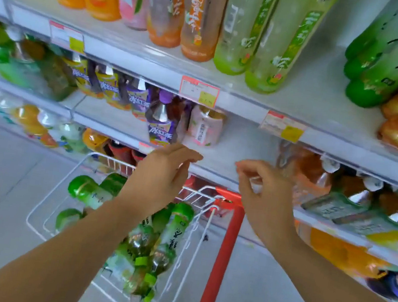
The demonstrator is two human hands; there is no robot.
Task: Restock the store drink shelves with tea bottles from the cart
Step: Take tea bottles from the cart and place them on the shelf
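Head view.

- Left hand (164, 171): grip slack, fingers loosely bent, nothing in it. It hovers over the far rim of the cart (224, 245), just in front of the middle shelf (243, 142).
- Right hand (262, 196): grip also empty, fingers half curled, thumb near the fingertips but pinching nothing. It sits to the right of the left hand, at the same shelf edge.
- Tea bottles (169, 237): green-capped, lying piled and crossed in the cart, near and below both hands. None is on its way to the shelf yet.
- Shelf: a bare gap lies between the pink bottle (205, 128) on the left and the orange bottles (305, 174) on the right. A purple bottle (161, 124) stands close to the front lip.
- A price tag (199, 91) hangs from the shelf above the gap.

Risks, as judged:
1. The bottles lie crosswise. Pulling one from under another could roll the pile or drag a second bottle over the rim.
2. The pink and purple bottles stand near the lip. A forearm or an incoming bottle could tip them off the shelf.
3. Headroom under the upper shelf looks tight. A bottle brought in upright may strike the tag or the rail, so it likely needs tilting in.
4. The frame is blurred and the labels are unreadable, so I cannot confirm this gap belongs to the green tea.
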